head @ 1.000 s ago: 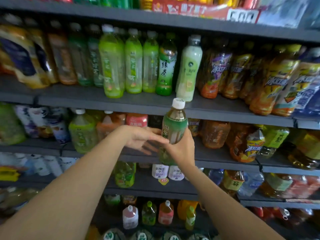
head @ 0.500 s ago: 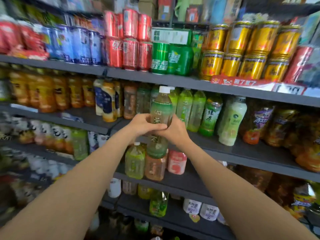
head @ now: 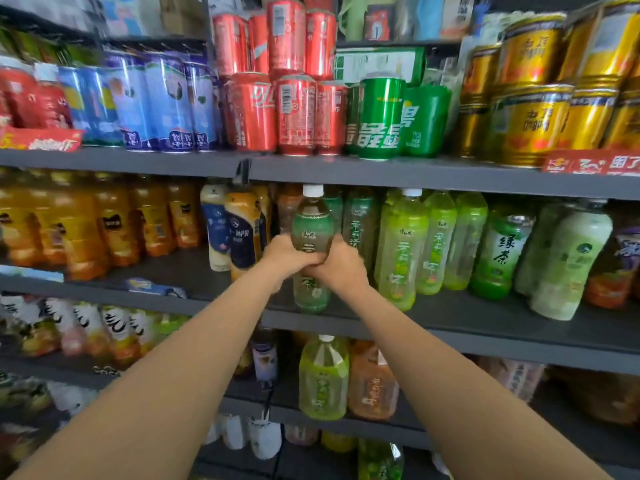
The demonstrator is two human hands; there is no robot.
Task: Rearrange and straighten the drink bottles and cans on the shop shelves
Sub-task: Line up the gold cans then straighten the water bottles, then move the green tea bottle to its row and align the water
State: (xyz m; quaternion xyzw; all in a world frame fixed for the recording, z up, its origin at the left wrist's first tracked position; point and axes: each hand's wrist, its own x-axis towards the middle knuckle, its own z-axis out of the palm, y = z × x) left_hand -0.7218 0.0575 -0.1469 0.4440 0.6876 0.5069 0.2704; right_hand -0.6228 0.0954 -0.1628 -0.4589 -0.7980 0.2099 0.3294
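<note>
Green-labelled tea bottle (head: 311,237) – white cap, upright – at the second shelf's (head: 485,317) front.

Single head-worn view (wide-angle) faces forward, close to the shelves (head: 450,176), at arm's reach; cans (head: 294,116) sit high in frame, lower shelves toward the bottom.

"绿茶" on a green-labelled bottle (head: 502,251); "雪碧"-style white characters, mirrored, on a green can (head: 379,116).
</note>
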